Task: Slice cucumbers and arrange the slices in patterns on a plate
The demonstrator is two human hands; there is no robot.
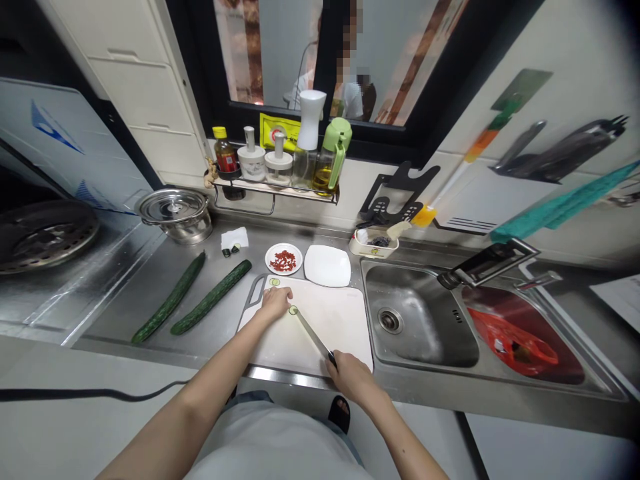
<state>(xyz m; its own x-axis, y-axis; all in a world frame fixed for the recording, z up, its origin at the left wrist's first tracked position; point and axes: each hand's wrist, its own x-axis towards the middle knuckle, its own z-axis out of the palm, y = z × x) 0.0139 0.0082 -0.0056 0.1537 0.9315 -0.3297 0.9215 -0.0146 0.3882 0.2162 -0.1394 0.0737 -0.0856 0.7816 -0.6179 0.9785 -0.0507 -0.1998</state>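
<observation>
On the white cutting board (345,313), my left hand (277,303) rests near the upper left with thumb and fingers apart. I see nothing held between them. My right hand (353,377) grips the black handle of a knife (313,335). Its blade slants up and left across the board, the tip at a thin round cucumber slice (293,311) beside my left hand. Other cucumber slices (275,282) lie at the board's top left corner. Two whole cucumbers, one farther left (173,297) and one nearer the board (213,298), lie on the steel counter.
Behind the board stand a plate of small red pieces (284,259) and a white square plate (327,265). A tissue with dark green ends (235,240) and a lidded pot (175,213) are left. A sink (423,320), holding a red bag (515,347), lies right. A condiment shelf (280,187) hangs above.
</observation>
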